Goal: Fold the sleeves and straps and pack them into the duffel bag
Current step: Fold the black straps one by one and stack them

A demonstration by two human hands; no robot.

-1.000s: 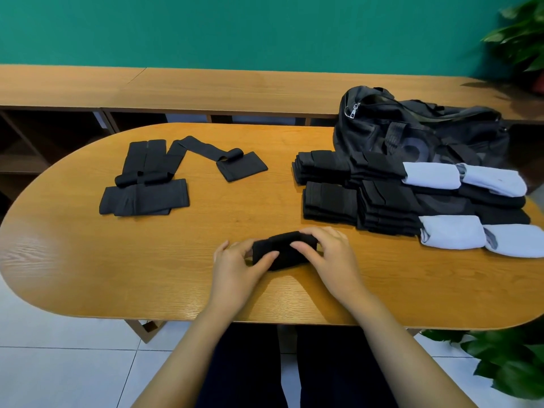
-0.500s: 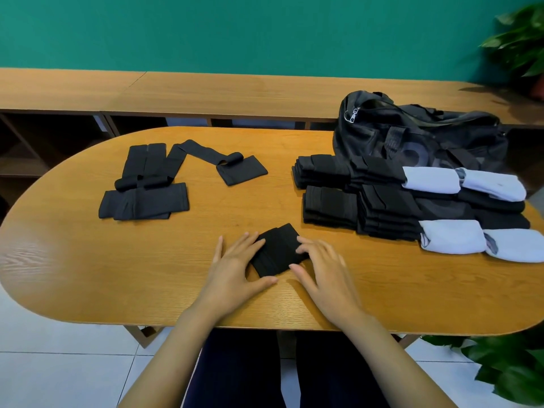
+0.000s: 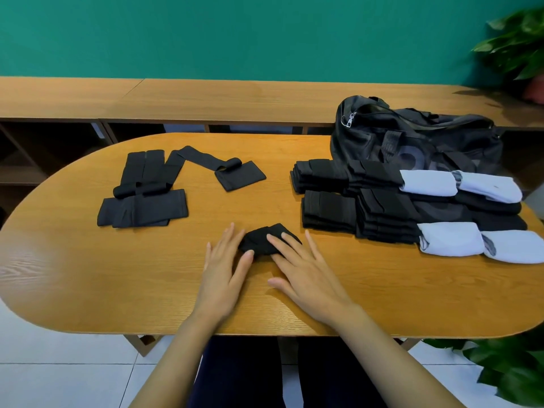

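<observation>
Black folded sleeve [image 3: 259, 241] lies pressed flat under the straight fingers of my right hand [image 3: 306, 275], near the front edge of the wooden table [image 3: 88, 275]. My left hand [image 3: 219, 278], fingers spread, touches its left end. Loose black straps [image 3: 147, 189] lie well off left. Folded black stacks [image 3: 353, 204] and white sleeves [image 3: 450, 242] sit right, with the duffel bag [image 3: 412, 139] behind them.

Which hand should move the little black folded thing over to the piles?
Probably the right hand: its fingers rest on the folded piece, and the stacks and duffel bag lie on its side; the left hand is farther away.
</observation>
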